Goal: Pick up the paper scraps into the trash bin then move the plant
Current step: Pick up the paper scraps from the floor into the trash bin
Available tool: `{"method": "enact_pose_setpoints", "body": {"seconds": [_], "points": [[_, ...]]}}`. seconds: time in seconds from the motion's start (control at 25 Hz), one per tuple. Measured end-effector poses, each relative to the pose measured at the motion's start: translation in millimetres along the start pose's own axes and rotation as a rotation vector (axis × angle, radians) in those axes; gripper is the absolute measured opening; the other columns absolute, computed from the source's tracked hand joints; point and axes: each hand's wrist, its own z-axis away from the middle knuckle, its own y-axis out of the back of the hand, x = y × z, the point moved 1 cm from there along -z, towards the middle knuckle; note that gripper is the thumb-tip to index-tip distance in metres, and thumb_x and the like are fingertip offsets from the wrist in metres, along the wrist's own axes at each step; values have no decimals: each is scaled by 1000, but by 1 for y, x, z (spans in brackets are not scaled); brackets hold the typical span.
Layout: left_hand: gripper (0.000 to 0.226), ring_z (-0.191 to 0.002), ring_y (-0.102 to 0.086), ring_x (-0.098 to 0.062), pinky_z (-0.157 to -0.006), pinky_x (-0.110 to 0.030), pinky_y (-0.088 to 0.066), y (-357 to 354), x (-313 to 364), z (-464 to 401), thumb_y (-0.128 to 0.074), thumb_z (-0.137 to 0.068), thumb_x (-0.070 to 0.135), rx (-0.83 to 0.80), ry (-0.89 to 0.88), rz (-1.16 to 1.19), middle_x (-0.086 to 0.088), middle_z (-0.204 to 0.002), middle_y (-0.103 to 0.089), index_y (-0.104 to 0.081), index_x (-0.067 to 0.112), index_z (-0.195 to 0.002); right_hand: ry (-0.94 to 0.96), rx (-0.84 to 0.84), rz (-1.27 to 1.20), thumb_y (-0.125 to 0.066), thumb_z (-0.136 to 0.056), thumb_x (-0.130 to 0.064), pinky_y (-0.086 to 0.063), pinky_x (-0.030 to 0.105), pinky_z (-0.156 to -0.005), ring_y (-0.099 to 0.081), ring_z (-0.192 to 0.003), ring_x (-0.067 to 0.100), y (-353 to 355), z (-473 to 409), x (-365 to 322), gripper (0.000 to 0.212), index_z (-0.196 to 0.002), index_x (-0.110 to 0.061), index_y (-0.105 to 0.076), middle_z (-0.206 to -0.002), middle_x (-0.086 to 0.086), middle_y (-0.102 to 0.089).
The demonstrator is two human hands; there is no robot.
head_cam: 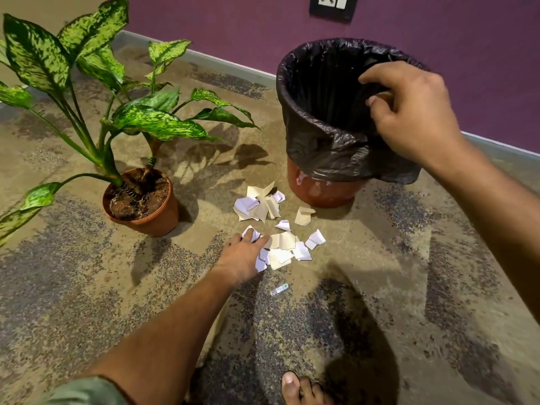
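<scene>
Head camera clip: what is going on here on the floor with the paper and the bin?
A person is clearing torn white and beige paper scraps from the speckled floor. The left hand reaches down onto the nearer pile, fingers on the pieces. The right hand is above the rim of the orange trash bin lined with a black plastic bag. Most scraps remain on the floor. The leafy green plant in a terracotta pot stands beside them, untouched.
</scene>
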Motion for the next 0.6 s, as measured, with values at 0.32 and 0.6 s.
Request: {"method": "enact_pose_setpoints", "body": {"seconds": [0.32, 0.6], "points": [[67, -121, -48, -25, -97, -36, -48, 7, 2, 5, -52, -85, -8, 158, 3, 35, -5, -135, -51, -43, 29, -140, 297, -280, -157, -60, -89, -21, -54, 30, -82, -65, -83, 13, -65, 56, -45, 18, -101, -15, -72, -93, 0, -72], [51, -125, -46, -28, -100, -34, -44, 6, -11, 8, -62, -85, 6, 89, -6, 134, -5, -150, -27, -54, 27, -131, 4, -1153, 268, -75, -62, -66, -38, 45, -107, -32, -138, 33, -184, 121, 10, 115, -151, -38, -8, -157, 5, -20]]}}
